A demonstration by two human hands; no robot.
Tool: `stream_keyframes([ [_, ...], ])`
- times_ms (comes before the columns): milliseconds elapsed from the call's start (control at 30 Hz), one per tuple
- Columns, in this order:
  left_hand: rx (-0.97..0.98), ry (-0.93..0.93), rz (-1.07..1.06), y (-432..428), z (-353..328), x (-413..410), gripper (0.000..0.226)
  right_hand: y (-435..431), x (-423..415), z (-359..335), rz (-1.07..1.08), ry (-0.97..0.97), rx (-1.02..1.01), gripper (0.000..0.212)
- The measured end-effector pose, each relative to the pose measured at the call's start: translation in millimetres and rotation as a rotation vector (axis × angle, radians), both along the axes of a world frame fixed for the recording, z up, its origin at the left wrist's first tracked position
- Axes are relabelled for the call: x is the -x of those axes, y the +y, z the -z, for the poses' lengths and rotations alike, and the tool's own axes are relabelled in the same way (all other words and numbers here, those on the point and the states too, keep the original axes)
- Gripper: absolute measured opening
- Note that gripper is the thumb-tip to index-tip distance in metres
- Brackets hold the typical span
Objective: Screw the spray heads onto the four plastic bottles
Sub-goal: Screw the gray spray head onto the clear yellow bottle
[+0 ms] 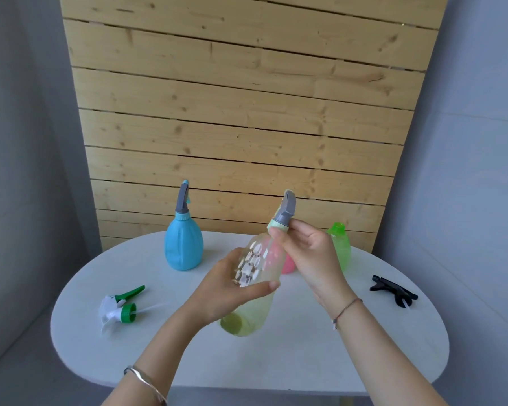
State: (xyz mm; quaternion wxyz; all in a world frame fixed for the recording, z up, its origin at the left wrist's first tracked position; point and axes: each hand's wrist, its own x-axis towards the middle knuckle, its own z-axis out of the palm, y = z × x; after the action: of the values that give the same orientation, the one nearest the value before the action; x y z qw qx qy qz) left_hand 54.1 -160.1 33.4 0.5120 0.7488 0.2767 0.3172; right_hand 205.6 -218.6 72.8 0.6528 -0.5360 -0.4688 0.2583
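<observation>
My left hand (228, 288) grips the body of a pale yellow bottle (254, 313), held tilted above the table. My right hand (308, 250) pinches the light green collar of the grey spray head (285, 212) sitting on that bottle's neck. A blue bottle (184, 244) with a grey spray head on it stands at the back left. A pink bottle (288, 263) is mostly hidden behind my hands. A green bottle (340, 244) with a bare neck stands at the back right. A green-and-white spray head (118, 307) lies on the left, a black spray head (393, 290) on the right.
All of this is on a white oval table (291, 361). A wooden slat panel (247, 112) stands upright behind the table, with grey walls on both sides.
</observation>
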Motion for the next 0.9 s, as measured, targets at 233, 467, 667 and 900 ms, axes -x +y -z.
stream_keyframes([
  [233, -0.115, 0.033, -0.199, 26.1, 4.1, 24.9, 0.083, 46.3, 17.3, -13.6, 0.015, -0.115, -0.029, 0.020],
  [467, -0.291, 0.593, -0.353, 54.0, 24.5, 61.5, 0.071, 108.9, 9.4, -10.1, 0.034, -0.247, 0.029, 0.027],
  [667, -0.341, 0.677, -0.355, 66.5, 28.0, 73.3, 0.064, 141.0, 3.9, 10.8, 0.072, -0.281, 0.105, 0.028],
  [900, -0.327, 0.697, -0.338, 70.8, 31.8, 70.6, 0.060, 150.3, 5.4, 30.2, 0.095, -0.307, 0.133, 0.028],
])
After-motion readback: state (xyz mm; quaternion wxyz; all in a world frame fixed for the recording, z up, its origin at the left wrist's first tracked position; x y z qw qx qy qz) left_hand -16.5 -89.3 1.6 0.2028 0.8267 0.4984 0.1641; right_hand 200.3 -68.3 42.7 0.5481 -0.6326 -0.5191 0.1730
